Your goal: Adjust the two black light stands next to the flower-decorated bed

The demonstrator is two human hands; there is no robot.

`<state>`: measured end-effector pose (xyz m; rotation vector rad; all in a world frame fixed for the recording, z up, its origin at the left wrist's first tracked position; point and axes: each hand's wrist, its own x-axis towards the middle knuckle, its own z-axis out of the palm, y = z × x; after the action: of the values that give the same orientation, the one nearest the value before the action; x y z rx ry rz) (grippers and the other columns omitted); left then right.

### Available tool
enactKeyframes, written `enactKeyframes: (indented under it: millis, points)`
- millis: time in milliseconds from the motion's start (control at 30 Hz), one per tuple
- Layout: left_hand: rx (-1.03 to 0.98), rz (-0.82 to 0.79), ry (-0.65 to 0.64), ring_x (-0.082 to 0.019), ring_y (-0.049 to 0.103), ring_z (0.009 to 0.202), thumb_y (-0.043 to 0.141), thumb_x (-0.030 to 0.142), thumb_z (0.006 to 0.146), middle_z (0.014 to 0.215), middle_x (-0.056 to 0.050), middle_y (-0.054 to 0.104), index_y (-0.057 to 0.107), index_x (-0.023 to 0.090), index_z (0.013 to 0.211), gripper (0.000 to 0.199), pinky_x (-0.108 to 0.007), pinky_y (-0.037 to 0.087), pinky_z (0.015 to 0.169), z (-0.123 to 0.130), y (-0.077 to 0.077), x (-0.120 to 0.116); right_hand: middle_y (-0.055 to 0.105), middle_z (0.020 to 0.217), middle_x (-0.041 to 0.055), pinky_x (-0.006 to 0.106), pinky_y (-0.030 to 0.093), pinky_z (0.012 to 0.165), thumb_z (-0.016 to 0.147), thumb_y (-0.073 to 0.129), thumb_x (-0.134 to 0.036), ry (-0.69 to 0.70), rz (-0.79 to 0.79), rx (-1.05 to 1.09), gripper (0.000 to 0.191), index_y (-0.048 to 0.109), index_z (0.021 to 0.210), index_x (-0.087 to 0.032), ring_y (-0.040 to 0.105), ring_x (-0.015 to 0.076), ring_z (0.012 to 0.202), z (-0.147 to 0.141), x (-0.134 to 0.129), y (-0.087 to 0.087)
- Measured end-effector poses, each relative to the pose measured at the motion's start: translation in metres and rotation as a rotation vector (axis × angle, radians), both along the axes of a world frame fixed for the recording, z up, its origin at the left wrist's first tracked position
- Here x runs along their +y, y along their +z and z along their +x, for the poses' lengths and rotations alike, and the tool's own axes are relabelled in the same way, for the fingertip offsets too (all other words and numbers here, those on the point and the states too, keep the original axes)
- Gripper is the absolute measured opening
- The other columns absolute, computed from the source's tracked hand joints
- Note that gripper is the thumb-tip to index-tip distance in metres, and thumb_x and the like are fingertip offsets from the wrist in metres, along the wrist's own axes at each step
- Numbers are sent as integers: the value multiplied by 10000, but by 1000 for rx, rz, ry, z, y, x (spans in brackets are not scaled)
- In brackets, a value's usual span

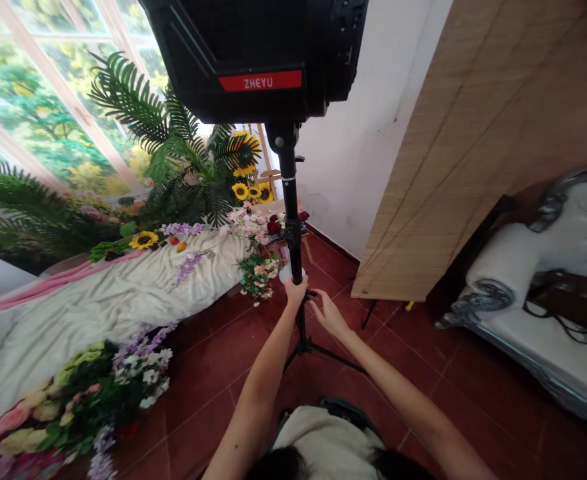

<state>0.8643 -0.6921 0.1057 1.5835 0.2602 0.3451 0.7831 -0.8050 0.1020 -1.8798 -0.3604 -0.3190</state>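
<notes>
Light stand (293,230) at frame centre, pole (297,263) grasped by left hand (296,291); right hand (327,311) at knob (312,293), closure cannot be told. Pole best held firmly if knob is loosened, lest upper-centre lamp (258,57) drop.

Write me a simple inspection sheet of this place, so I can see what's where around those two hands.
Surface: red tiled floor under the stand; pale cloth spread at left.
Job's things: black lamp, labelled ZHEYU, atop a black stand.
Clutter: bouquet and sunflower at left; brown bag on the sofa.
Grippers: bare hands; left hand wrapped around the pole, right hand at a small black knob, grip unclear.
Cables: nothing seen.
Surroundings: window-like frame, palm fronds, slatted screen, white sofa.
</notes>
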Motion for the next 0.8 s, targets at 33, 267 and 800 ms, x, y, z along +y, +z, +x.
enactKeyframes:
  millis: [33, 267, 800]
  points:
    - [3, 6, 0, -90, 484, 417, 630, 288, 615, 449, 16, 506, 540, 157, 533, 179, -195, 393, 427, 0, 1, 0, 633, 983, 76, 398, 497, 844, 845, 460, -363, -36, 83, 67, 350, 443, 1161, -213, 623, 206, 917, 3, 4, -3]
    - [12, 43, -19, -97, 509, 437, 610, 297, 630, 483, 7, 530, 529, 159, 544, 182, -200, 406, 444, 0, -2, 1, 568, 543, -27, 217, 470, 419, 800, 507, -276, -49, 686, 711, 104, 480, 861, -196, 536, 108, 405, 39, 21, -6]
    - [6, -56, -5, -88, 484, 415, 641, 266, 598, 447, 18, 503, 509, 155, 530, 185, -186, 373, 418, -1, 0, 0, 569, 610, 9, 194, 385, 471, 749, 530, -558, -136, 33, 304, 398, 516, 624, -181, 511, 119, 556, 19, -4, -6]
